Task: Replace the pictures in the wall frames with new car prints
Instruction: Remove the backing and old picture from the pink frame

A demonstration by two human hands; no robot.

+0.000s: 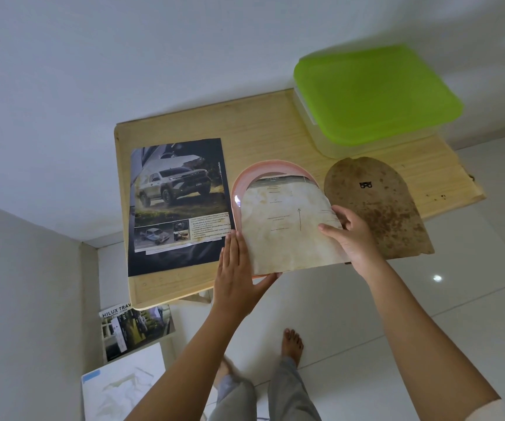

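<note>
The left grip (236, 268) is laid flat and open, fingers straight and together, against the 9 o'clock edge of the stained sheet (287, 226), with the thumb spread along the sheet's 6 o'clock edge. The right grip (348, 235) is closed on the sheet's 3 o'clock edge, which is pinched between the thumb on top and the curled fingers. The sheet is seen to be yellowed and blotched, arch-topped, and printed with faint lines of text and a thin arrow. It is laid over the pink arched frame (272, 166), whose rim is shown only around the arch. Its long axis is set from 6 to 12 o'clock, with the rounded end and the arrow pointed to 12. On the desk (260, 129), the car print (178, 189) is laid just beside the frame at 9 o'clock, and a brown, spotted backing board (378, 208) at 3 o'clock. A green-lidded box (375, 92) is placed at 1 o'clock.
</note>
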